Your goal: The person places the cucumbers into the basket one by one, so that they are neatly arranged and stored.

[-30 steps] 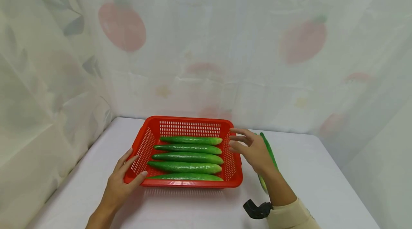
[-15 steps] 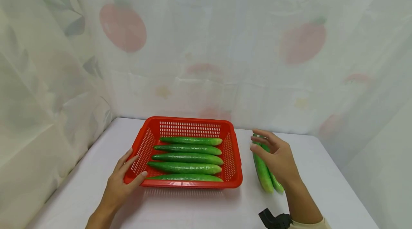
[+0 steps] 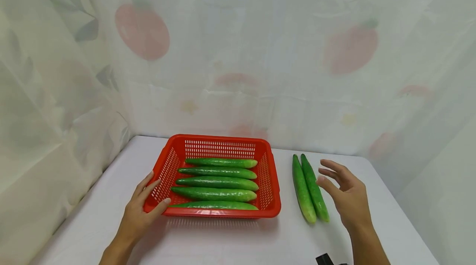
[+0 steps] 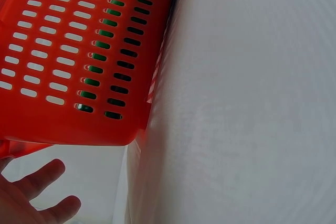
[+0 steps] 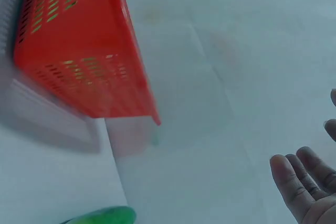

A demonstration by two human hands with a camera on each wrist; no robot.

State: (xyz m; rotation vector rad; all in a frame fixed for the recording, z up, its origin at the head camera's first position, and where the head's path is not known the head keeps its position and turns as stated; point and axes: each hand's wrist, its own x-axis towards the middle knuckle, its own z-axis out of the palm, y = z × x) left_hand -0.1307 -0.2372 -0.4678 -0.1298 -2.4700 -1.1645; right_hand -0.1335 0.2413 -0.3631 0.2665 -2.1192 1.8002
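Observation:
A red plastic basket [image 3: 273, 199] with slotted walls stands on the table, several green cucumbers [image 3: 215, 182] lying crosswise in it. My left hand [image 3: 139, 211] is at the basket's front left corner, its spread fingers and thumb right at the rim. In the left wrist view those fingers [image 4: 44, 177] show apart beside the basket's corner. Two more cucumbers lie side by side to the right of the basket, a left one [image 3: 303, 190] and a right one [image 3: 315, 188]. My right hand [image 3: 347, 194] is over the table just right of them, fingers loosely bent, holding nothing.
A white cloth covers the table [image 3: 223, 242]. Behind it and along both sides hangs a pale curtain [image 3: 238, 50] printed with faded red fruit. A black device [image 3: 325, 259] shows by the right wrist at the bottom edge.
My right hand has moved right, from the basket's right rim across the two cucumbers to their far side, bringing both into full view. The left hand and basket have stayed put.

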